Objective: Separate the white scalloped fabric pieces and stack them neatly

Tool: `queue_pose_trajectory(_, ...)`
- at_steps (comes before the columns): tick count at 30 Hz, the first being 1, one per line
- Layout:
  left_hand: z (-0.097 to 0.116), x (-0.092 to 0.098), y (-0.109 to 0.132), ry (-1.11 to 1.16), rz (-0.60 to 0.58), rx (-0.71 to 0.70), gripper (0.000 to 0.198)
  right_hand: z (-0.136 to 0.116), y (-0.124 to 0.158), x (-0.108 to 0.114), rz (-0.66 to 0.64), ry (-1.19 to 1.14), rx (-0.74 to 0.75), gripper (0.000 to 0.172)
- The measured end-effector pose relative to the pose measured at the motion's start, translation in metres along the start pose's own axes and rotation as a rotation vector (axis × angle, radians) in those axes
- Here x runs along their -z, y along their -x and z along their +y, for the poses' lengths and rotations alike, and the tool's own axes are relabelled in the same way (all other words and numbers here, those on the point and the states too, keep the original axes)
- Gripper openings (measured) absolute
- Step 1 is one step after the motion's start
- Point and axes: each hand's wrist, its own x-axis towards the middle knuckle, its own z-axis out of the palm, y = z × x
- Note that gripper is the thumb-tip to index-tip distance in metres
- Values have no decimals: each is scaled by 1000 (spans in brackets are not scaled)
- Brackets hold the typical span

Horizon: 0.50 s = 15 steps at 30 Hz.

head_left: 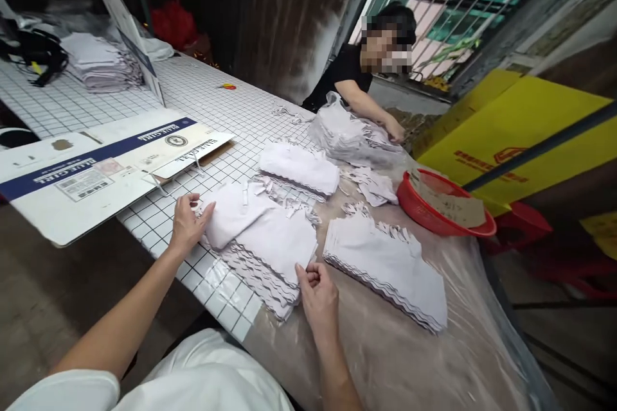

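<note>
A stack of white cut fabric pieces (284,237) with wavy edges lies in front of me on the table. One fabric piece (234,209) is skewed to the left on top of it. My left hand (189,223) is at that piece's left end, thumb and fingers apart. At the stack's near right corner, my right hand (319,295) pinches the edge of a fabric piece; how many layers it has is hidden. To the right lies another fabric stack (385,270), and a smaller fabric stack (299,168) sits farther back.
A co-worker in black (349,74) reaches over a plastic-wrapped fabric pile (349,131). A red basket (419,212) holding cardboard stands at the right edge, near a yellow board (511,135). Flattened cardboard (110,173) overhangs the left edge. A small red-yellow tool (228,86) lies farther back.
</note>
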Motion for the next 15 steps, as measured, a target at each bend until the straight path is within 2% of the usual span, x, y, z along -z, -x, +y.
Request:
queue_pose_trajectory(3,-12,7,26,161,-64,194,59,-3,2,1,2,-21,35,37)
queue_pose_trajectory(6,-18,8,40,222,-96,222,61,-4,4,1,51,-23,61,34)
queue_pose_trajectory(12,-7,9,22,82,-53,100,55,-2,4,1,83,-6,64,28)
queue_pose_trajectory(15,-1,11,19,45,-20,116,55,-2,4,-1,81,-21,10,30)
